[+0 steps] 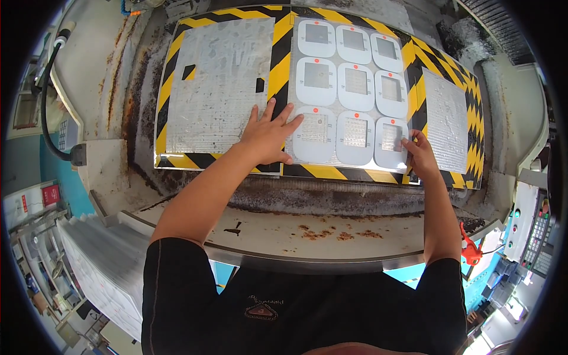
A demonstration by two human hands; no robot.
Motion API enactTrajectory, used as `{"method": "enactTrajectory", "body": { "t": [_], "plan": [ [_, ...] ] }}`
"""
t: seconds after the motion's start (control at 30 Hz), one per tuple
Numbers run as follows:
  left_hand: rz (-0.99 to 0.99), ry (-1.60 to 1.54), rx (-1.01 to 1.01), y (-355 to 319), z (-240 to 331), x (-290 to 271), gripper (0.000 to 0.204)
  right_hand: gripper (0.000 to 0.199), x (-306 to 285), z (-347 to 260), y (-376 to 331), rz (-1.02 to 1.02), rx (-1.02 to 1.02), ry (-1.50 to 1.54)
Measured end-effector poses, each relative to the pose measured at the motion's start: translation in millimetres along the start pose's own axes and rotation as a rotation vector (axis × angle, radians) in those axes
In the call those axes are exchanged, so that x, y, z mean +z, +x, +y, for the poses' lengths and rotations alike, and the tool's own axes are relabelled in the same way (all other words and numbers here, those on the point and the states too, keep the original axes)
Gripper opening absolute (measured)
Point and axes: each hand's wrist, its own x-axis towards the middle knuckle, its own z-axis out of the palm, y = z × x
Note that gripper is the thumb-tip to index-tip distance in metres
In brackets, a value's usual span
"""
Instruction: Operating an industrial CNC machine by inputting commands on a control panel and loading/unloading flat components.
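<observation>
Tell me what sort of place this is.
Probably a factory floor, at a press or die-cutting machine. Yellow-and-black hazard stripes edge its rusty metal bed, a sheet of nine white panels lies on it, and a button control panel stands at right.

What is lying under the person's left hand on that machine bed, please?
The left hand lies flat across the black-and-yellow striped strip, fingertips reaching the white panel sheet. The strip beneath the palm is covered, so nothing there can be seen.
</observation>
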Motion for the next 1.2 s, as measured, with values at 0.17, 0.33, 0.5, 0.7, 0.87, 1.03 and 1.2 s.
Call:
{"method": "enactTrajectory", "body": {
  "t": [0.17,0.33,0.5,0.7,0.87,1.03,1.2],
  "plan": [
    [0.003,-0.006,0.006,-2,0,4,0.111,0.028,-5,6,2,-0.009,0.014,-0.04],
    [0.018,0.008,0.019,2,0,9,0.111,0.045,-1,-7,-8,0.041,0.028,-0.08],
    [0.069,0.078,0.034,9,2,8,0.111,0.08,-2,-10,-6,0.307,-0.259,-1.17],
    [0.103,0.132,0.019,13,-1,23,0.11,0.098,16,-13,-10,0.21,-0.129,-1.394],
    [0.079,0.148,-0.016,11,8,17,0.11,0.102,14,-3,-11,0.261,-0.163,-1.4],
    [0.068,0.168,-0.037,12,8,19,0.109,0.102,15,-2,-11,0.261,-0.121,-1.405],
    [0.097,0.149,-0.024,7,0,19,0.109,0.101,19,1,-5,0.258,-0.177,-1.401]
  ]
}}
